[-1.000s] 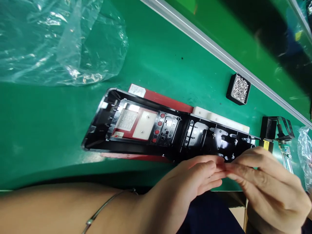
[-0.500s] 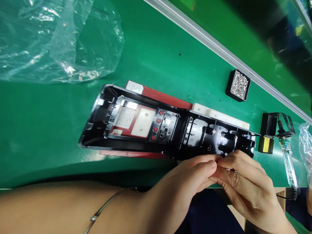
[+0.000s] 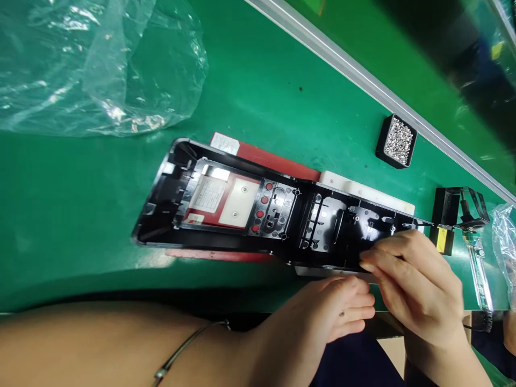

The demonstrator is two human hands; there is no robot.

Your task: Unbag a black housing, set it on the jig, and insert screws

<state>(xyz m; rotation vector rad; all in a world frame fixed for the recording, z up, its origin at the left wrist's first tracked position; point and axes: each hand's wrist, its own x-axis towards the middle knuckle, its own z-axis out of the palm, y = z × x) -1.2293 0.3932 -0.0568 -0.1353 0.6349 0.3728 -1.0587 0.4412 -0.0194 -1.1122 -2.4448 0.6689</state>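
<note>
A long black plastic housing [image 3: 322, 226] lies open side up on a red and white fixture [image 3: 274, 159], its inner ribs and posts showing. My right hand [image 3: 419, 285] is over the housing's near right edge. Its thumb and fingers are pinched together inside the wall; whatever they hold is hidden. Beside it, just in front of the housing, my left hand [image 3: 338, 317] is turned palm up with its fingers stretched out. On it rests a tiny round metal piece [image 3: 342, 313], which looks like a small nut or insert.
A black box [image 3: 399, 141] full of small silvery metal pieces stands near the rail [image 3: 342, 64]. Farther right, an electric screwdriver or soldering-type tool [image 3: 478, 274] sits by a black holder [image 3: 445, 215]. Clear plastic bags [image 3: 121, 70] cover the upper left.
My hands, which were touching, have parted. The right hand has moved up over the housing's inside, and the left has dropped slightly and opened, showing the tiny metal piece.
</note>
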